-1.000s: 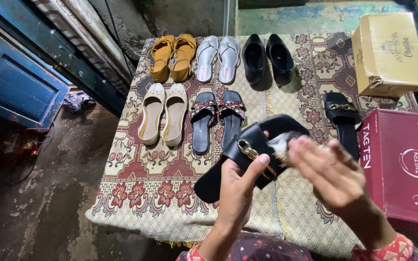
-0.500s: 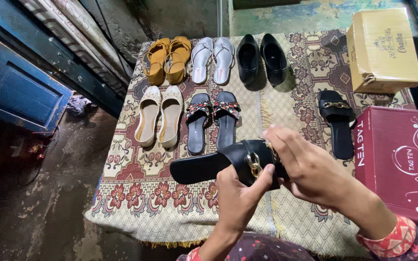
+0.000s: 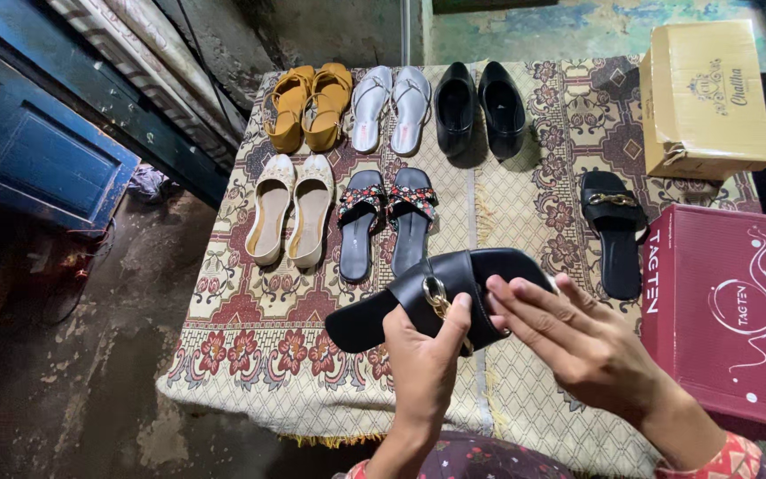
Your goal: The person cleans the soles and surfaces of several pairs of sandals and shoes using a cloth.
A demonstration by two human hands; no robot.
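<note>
Holding: black slide sandal [image 3: 441, 297] with a gold chain trim, raised above the patterned mat [image 3: 250, 346], toe end up to the right, heel end down to the left
Left hand [image 3: 423, 364]: closed on the sandal from below, thumb pressed on the strap beside the chain
Right hand [image 3: 582, 341]: open, fingers stretched flat against the strap and toe end, gripping nothing
Matching sandal [image 3: 615, 231]: flat on the mat, just left of the red box [image 3: 733, 310]
Far row: mustard sandals [image 3: 310, 105], silver thong sandals [image 3: 392, 108], black closed flats [image 3: 480, 106], each pair side by side
Near row: cream flats [image 3: 290, 208], then black slides with floral straps [image 3: 387, 217], just beyond the held sandal
Cardboard box [image 3: 707, 98]: tan, at the far right corner, behind the red box
Left of the mat: blue wooden door [image 3: 37, 151] over a dark bare floor [image 3: 73, 381]
Surface: hidden under the mat
</note>
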